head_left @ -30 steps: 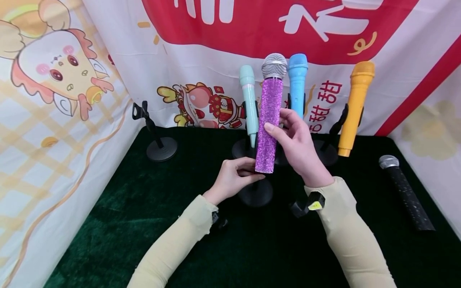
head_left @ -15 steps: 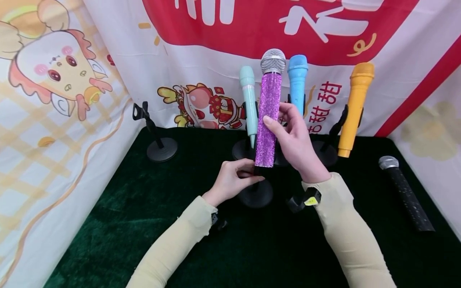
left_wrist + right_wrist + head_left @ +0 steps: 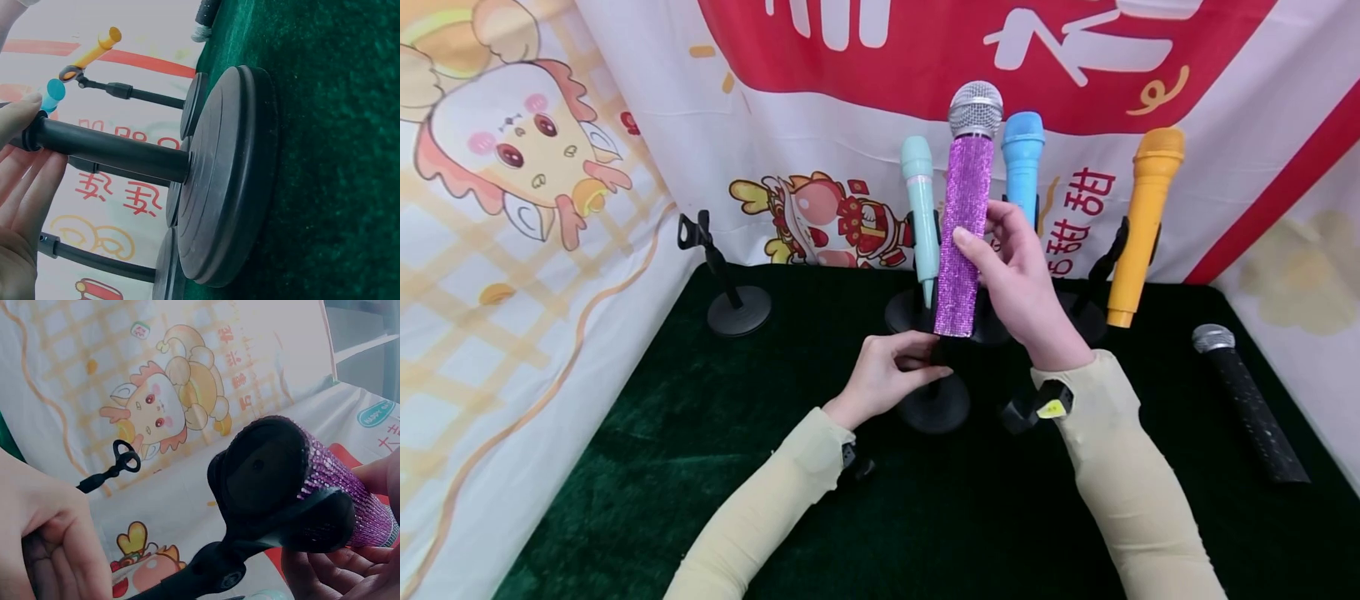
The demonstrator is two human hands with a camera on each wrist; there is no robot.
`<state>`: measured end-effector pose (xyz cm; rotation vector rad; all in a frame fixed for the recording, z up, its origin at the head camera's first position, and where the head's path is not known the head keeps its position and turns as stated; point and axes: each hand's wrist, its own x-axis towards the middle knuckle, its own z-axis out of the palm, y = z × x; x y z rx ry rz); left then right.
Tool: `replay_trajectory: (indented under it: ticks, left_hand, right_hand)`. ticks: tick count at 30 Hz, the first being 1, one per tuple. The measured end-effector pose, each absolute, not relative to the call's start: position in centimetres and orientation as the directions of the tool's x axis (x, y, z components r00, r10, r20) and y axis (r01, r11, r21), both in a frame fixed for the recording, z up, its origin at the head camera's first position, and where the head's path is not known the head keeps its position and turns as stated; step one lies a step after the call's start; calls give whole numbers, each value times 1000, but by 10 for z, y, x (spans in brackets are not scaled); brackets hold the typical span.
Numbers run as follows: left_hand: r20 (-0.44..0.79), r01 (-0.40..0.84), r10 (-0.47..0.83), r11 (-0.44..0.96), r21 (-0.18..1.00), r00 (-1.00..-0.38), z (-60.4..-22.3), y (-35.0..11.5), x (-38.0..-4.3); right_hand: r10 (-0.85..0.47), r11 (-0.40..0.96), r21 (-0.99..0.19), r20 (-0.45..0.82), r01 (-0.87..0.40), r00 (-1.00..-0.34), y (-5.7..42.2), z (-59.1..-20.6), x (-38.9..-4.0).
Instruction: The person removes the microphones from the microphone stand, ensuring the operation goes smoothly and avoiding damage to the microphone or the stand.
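My right hand (image 3: 1026,287) grips a microphone with a purple glittery body (image 3: 964,221) and silver mesh head, tilted slightly right. In the right wrist view, the black clip (image 3: 325,519) of a desk stand curves round the lower part of that body, whose dark hollow end (image 3: 265,465) faces the camera. My left hand (image 3: 887,371) holds the stand's pole between thumb and fingers, just below the microphone's end. In the left wrist view the black pole (image 3: 119,150) runs from those fingers to a round base (image 3: 228,181) on the green cloth.
Behind stand a mint microphone (image 3: 919,208), a blue microphone (image 3: 1022,158) and a yellow microphone (image 3: 1142,225) on stands. A bare stand (image 3: 737,310) is at back left. A black speckled microphone (image 3: 1255,408) lies at right on the green cloth (image 3: 700,467).
The right hand and the purple microphone have moved upward, and the microphone's lower end is now farther above the left hand. The left hand and the stand's base have stayed put.
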<state>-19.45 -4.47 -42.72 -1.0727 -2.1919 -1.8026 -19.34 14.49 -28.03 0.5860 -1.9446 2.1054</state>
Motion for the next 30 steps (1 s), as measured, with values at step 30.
replay_trajectory:
  ticks: [30]
  left_hand:
    - [463, 549, 446, 78, 832, -766, -426, -45, -193]
  right_hand:
    - [-88, -113, -928, 365, -355, -927, 142, -265, -210]
